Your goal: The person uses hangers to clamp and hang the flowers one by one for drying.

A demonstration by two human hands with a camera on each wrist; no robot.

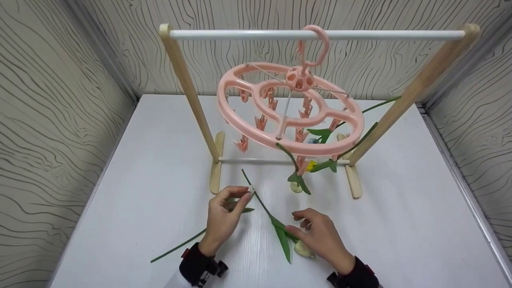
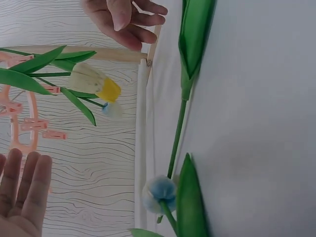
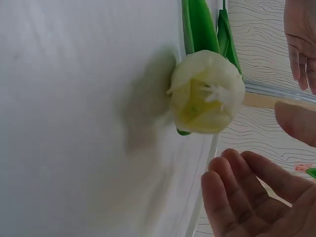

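Observation:
Two artificial tulips lie on the white table below my hands. One, with a pale cream bloom (image 3: 207, 94) and green leaves (image 1: 282, 238), stretches diagonally between the hands. The other has a blue-and-white bloom (image 2: 160, 193); its stem (image 1: 178, 246) runs toward the lower left. My left hand (image 1: 225, 218) hovers over the blue-and-white tulip, its fingers (image 2: 30, 190) extended and apart from the bloom. My right hand (image 1: 322, 234) is above and beside the cream bloom, fingers loosely bent with nothing between them. In the right wrist view a gap separates fingers and bloom.
A pink round clip hanger (image 1: 236, 120) hangs from the white rod (image 1: 248, 35) of a wooden stand (image 1: 192, 100). Several pink clips (image 1: 242, 144) dangle from it. Tulips with white (image 1: 296, 187), yellow (image 1: 311, 166) and blue (image 1: 313, 141) blooms hang at its right and front.

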